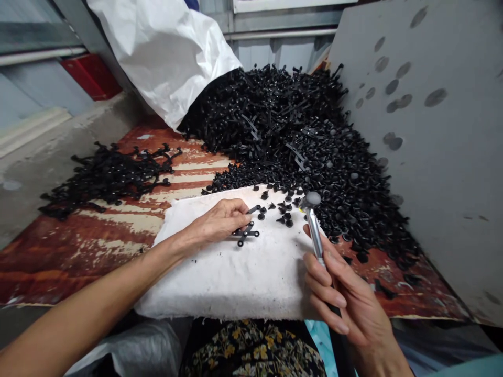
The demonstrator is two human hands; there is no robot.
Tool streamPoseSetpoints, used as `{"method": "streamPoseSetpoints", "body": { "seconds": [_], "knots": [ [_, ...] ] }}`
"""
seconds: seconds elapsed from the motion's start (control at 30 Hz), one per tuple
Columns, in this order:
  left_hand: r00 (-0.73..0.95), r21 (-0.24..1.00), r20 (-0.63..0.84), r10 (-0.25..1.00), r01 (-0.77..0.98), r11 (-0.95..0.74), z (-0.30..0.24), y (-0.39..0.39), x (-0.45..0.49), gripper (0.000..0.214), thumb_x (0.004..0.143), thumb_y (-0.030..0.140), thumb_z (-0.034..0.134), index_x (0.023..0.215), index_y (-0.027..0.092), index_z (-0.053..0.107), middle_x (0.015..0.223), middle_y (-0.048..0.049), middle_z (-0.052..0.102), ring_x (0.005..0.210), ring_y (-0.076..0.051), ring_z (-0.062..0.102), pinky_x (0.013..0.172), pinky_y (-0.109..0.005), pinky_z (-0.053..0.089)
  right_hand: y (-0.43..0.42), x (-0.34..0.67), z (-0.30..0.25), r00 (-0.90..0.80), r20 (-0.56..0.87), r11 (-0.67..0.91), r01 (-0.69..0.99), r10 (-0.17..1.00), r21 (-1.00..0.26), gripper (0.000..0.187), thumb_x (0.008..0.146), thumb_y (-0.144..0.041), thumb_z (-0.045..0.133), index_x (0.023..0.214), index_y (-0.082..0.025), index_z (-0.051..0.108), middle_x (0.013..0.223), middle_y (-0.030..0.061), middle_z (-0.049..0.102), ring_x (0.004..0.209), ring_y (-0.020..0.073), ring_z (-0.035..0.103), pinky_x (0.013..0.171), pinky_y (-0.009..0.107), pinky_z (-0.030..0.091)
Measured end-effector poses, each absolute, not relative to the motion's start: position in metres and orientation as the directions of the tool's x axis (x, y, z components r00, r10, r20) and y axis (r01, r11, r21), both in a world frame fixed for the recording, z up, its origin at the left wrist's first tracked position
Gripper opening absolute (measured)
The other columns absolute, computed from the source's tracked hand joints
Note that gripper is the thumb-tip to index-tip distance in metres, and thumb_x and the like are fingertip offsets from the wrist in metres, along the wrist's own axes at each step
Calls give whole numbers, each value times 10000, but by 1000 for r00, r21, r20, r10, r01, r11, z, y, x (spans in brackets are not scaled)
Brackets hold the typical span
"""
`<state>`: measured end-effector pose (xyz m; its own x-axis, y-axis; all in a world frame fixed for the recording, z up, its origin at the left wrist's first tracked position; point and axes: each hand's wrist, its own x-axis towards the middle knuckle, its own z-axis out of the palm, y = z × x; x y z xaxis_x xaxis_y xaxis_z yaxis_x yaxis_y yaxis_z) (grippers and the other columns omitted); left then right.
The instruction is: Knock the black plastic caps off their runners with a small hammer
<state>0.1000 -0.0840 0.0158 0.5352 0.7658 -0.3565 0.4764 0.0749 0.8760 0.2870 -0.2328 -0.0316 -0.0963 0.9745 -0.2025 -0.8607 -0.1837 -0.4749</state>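
I find the worktop (58, 267) before me reddish-brown, its finish worn to pale, streaky patches (133, 223) on the left and toward the middle. At its near edge, directly in front of me, lies a white cloth pad (231, 288). To my left I note a low pile of black branched parts (113, 175), apart from the pad. A far larger heap of black parts (334, 157) covers the far middle and right, reaching the pad's far edge.

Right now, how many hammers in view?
1. The hammer is in the right hand, head up, near the right edge of the white cloth. Any buried in the black heap would be hidden.
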Motion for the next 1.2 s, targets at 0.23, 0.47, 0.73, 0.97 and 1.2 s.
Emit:
{"method": "streamPoseSetpoints", "body": {
  "seconds": [0.23, 0.47, 0.73, 0.97, 1.2],
  "knots": [
    [530, 850, -403, 746, 518, 92, 23, -87, 109, 84, 782, 191, 539, 714, 156, 505, 483, 72, 476, 390, -43, 343, 406, -184, 239, -233, 286, -30, -99, -195, -181, -868, 976, -463, 299, 893, -236, 618, 1181, -307, 654, 647, -77, 440, 419, 24, 137, 287, 54, 405],
    [500, 870, -403, 767, 468, 153, 13, -89, 113, 117, 768, 228, 548, 693, 141, 529, 527, 46, 518, 429, -48, 380, 430, -185, 251, -232, 287, -29, -111, -187, -186, -869, 976, -459, 293, 902, -242, 608, 1187, -295, 653, 648, -75, 457, 421, 19, 127, 290, 57, 414],
    [494, 868, -382, 781, 481, 120, 11, -88, 112, 132, 751, 262, 562, 700, 141, 554, 542, 42, 512, 447, -53, 363, 429, -190, 250, -232, 286, -29, -115, -178, -186, -869, 977, -459, 285, 910, -239, 594, 1182, -294, 654, 650, -75, 456, 424, 20, 119, 294, 55, 415],
    [454, 857, -418, 787, 485, 175, 13, -89, 114, 116, 746, 242, 561, 684, 144, 546, 543, 39, 512, 458, -56, 375, 444, -191, 255, -234, 286, -31, -114, -199, -194, -874, 973, -446, 274, 905, -242, 602, 1168, -297, 658, 652, -71, 469, 423, 19, 143, 291, 57, 416],
    [463, 861, -416, 783, 478, 174, 10, -89, 114, 132, 733, 270, 566, 688, 148, 545, 548, 37, 510, 465, -62, 383, 445, -194, 262, -234, 287, -30, -113, -213, -201, -869, 970, -452, 281, 896, -240, 612, 1167, -301, 658, 651, -72, 460, 421, 20, 142, 288, 61, 416]
  ]
}}
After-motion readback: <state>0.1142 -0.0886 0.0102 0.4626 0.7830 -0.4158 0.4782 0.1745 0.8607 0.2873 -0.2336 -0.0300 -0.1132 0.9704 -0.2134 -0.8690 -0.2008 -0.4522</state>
